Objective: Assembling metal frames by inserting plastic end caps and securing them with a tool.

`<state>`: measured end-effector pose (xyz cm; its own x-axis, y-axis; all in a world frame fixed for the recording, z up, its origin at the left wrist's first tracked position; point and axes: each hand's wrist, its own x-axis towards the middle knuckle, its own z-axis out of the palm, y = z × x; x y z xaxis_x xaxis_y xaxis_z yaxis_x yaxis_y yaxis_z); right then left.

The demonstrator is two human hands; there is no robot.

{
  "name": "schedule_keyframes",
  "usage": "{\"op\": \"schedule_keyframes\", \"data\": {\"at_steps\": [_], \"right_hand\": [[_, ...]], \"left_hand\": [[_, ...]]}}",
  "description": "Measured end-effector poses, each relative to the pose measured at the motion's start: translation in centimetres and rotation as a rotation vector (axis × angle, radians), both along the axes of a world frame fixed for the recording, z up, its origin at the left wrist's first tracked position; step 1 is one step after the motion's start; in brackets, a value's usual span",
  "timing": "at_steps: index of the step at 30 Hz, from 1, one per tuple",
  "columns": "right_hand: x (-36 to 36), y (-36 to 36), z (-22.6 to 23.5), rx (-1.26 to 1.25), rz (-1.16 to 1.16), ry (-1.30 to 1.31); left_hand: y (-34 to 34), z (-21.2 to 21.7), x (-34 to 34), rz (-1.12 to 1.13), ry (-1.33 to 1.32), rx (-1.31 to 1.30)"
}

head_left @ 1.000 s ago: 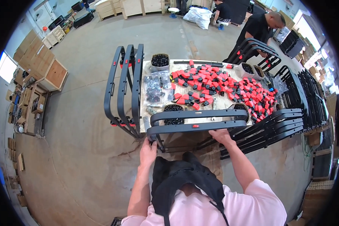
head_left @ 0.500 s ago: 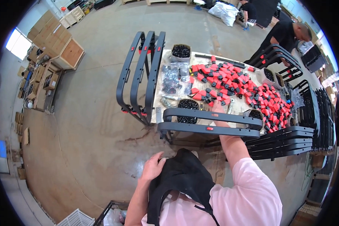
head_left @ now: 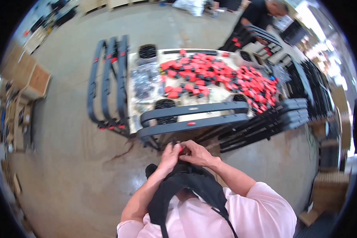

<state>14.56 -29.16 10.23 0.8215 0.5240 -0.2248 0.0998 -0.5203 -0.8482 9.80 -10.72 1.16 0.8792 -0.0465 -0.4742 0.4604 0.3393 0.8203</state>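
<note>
Close in front of my body, both hands meet around a small red and black plastic part point(head_left: 181, 150). My left hand point(head_left: 169, 157) pinches it from one side, and the fingers of my right hand point(head_left: 199, 154) close on it from the other; much of the part is covered by fingers. Just beyond them, dark grey curved tube frames point(head_left: 191, 123) with a small red piece on the front one stand against the table's near edge. On the pale tabletop point(head_left: 125, 75) lies a big heap of similar red and black parts point(head_left: 202, 71).
Boxes of small black pieces point(head_left: 148, 51) stand on the table, beside clear plastic bags point(head_left: 146, 81). More frames point(head_left: 107, 83) lean at the left edge, and stacked frames point(head_left: 265, 123) sit at the right. A co-worker point(head_left: 252, 20) handles frames at the far right.
My right hand has come back from the heap over the frames to my body, bringing a red and black part. My left hand has moved up to meet it. The view has turned rightward.
</note>
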Motion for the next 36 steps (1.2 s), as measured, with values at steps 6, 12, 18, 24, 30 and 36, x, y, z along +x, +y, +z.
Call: {"op": "schedule_keyframes", "data": {"at_steps": [6, 12, 18, 24, 30, 36], "right_hand": [[1.0, -19.0, 0.1, -0.492, -0.405, 0.336], [10.6, -29.6, -4.1, -0.493, -0.797, -0.212], [19.2, -29.8, -6.9, -0.669, -0.594, -0.331], [21.7, -31.3, -8.7, -0.788, -0.357, -0.425], [21.3, -33.3, -10.2, -0.606, -0.388, -0.466], [20.6, -31.3, -8.0, -0.650, -0.362, -0.351]], "left_hand": [[0.2, 2.1, 1.2, -0.233, 0.081, 0.085], [-3.8, 5.1, 2.4, -0.255, 0.084, 0.132], [-6.5, 5.1, 1.8, -0.298, 0.019, 0.210], [-7.7, 4.8, 1.5, -0.248, -0.041, 0.069], [-8.4, 4.8, 2.5, -0.239, -0.033, -0.080], [-9.2, 5.6, 2.2, -0.224, -0.111, -0.022]]}}
